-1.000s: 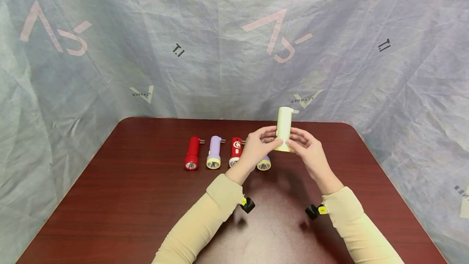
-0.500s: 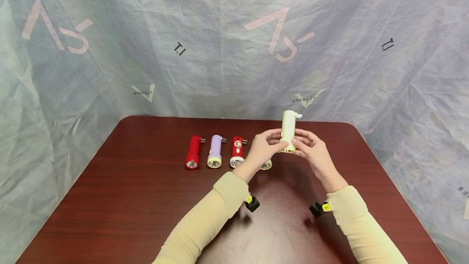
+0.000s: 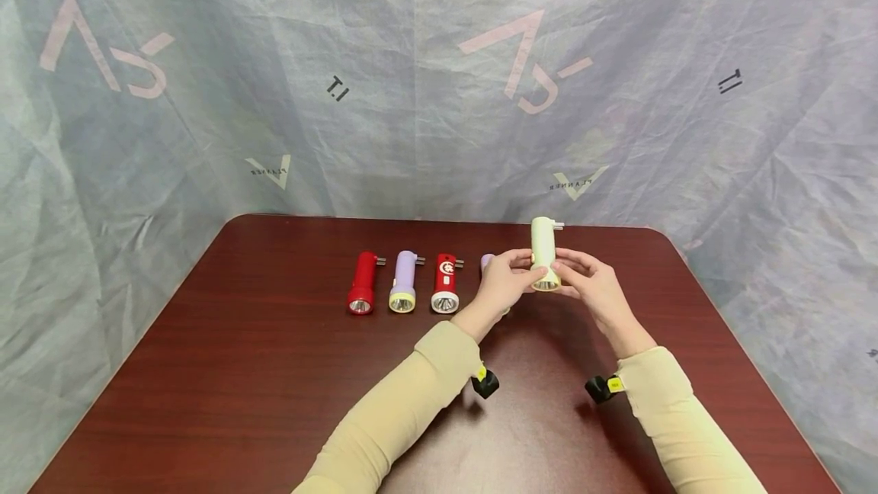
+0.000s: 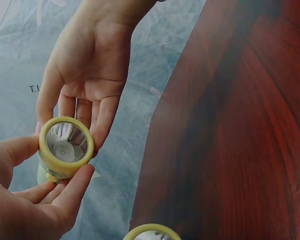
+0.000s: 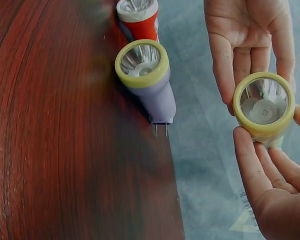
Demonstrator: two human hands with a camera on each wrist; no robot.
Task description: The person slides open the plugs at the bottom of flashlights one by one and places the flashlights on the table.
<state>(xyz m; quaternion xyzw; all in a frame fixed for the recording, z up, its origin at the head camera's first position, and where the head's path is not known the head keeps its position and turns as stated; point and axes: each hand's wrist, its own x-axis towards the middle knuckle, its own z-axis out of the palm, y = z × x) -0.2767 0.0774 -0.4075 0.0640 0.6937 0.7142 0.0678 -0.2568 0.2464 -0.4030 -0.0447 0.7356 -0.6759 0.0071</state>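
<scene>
Both hands hold a pale yellow-green flashlight (image 3: 543, 246) above the table, its lens end toward me and its plug prongs pointing right at the top. My left hand (image 3: 505, 280) pinches its left side near the head, and my right hand (image 3: 595, 292) pinches the right side. In the left wrist view, the yellow rim and reflector of this flashlight (image 4: 66, 145) face the camera between the fingers of both hands. Behind my left hand lies a purple flashlight (image 5: 157, 100), mostly hidden in the head view but plain in the right wrist view.
To the left, a red flashlight (image 3: 362, 280), a purple one with a yellow rim (image 3: 403, 280) and a red-and-white one (image 3: 445, 280) lie in a row on the dark red wooden table (image 3: 274, 372). A grey cloth (image 3: 411, 136) hangs behind the table.
The held flashlight has moved slightly right and down, and its head has tilted so the lens now shows. Both hands moved with it, uncovering the red-and-white flashlight in the row.
</scene>
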